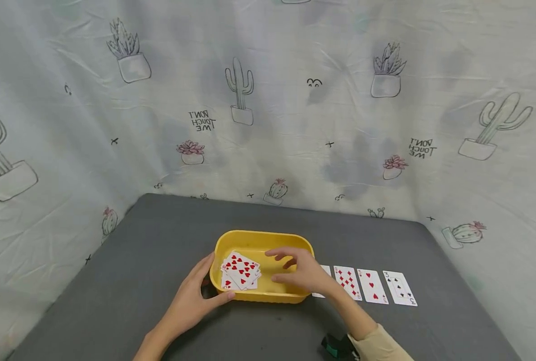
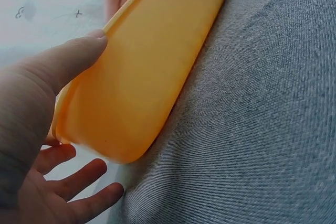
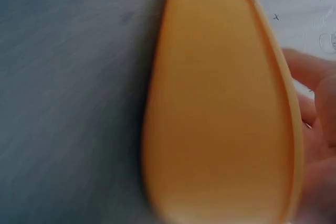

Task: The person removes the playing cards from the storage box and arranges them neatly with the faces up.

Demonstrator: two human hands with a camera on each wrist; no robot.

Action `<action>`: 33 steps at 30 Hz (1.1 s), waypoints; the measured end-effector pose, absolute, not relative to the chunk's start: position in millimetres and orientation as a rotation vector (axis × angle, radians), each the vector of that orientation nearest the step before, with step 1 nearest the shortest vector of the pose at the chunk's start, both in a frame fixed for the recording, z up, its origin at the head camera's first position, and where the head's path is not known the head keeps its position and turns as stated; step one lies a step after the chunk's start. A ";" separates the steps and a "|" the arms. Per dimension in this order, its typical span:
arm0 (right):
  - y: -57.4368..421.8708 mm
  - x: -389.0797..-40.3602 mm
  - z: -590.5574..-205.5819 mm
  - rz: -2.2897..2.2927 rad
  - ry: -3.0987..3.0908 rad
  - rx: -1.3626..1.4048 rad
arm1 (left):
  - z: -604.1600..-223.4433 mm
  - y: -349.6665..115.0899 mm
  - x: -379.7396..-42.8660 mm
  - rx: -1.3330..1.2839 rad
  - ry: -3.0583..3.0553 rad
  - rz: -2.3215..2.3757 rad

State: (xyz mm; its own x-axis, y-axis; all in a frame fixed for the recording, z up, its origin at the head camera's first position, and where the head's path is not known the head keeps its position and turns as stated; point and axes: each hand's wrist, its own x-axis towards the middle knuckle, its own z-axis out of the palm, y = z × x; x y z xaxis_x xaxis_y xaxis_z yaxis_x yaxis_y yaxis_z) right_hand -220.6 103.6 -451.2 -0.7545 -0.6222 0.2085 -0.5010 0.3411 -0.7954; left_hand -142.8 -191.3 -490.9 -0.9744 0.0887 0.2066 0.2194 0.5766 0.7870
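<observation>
A yellow plastic basket [image 1: 268, 296] stands on the grey table in the head view, with several overlapping heart playing cards [image 1: 241, 271] in its left part. My left hand [image 1: 195, 296] grips the basket's left end, thumb on the near rim and fingers around the outer side. In the left wrist view, the thumb [image 2: 79, 59] lies on the rim while the lower fingers spread out below. My right hand [image 1: 297, 271] hovers over the right part of the basket, fingers loosely bent and apart, with nothing between them. The right wrist view shows that hand [image 3: 315, 119] beyond the basket's rim.
To the basket's right lies a row of face-up cards: a partly hidden one [image 1: 325, 271], a nine of diamonds [image 1: 347, 282], a three of hearts [image 1: 372, 287] and a three of spades [image 1: 399, 289]. A black object [image 1: 337, 346] shows by the right sleeve. Printed cloth [image 1: 277, 100] hangs behind the table.
</observation>
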 end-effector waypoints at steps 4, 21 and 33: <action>77.2 -235.4 -456.9 -1.325 2.383 -1.024 | -489.8 -191.3 -142.0 -0.272 -2.648 -1.361; 54.8 -256.7 -472.1 -1.125 2.462 -1.016 | -488.6 -189.9 -141.2 -0.280 -2.630 -1.389; 49.4 -246.9 -467.9 -0.896 2.531 -1.135 | -490.3 -190.5 -140.8 -0.269 -2.657 -1.369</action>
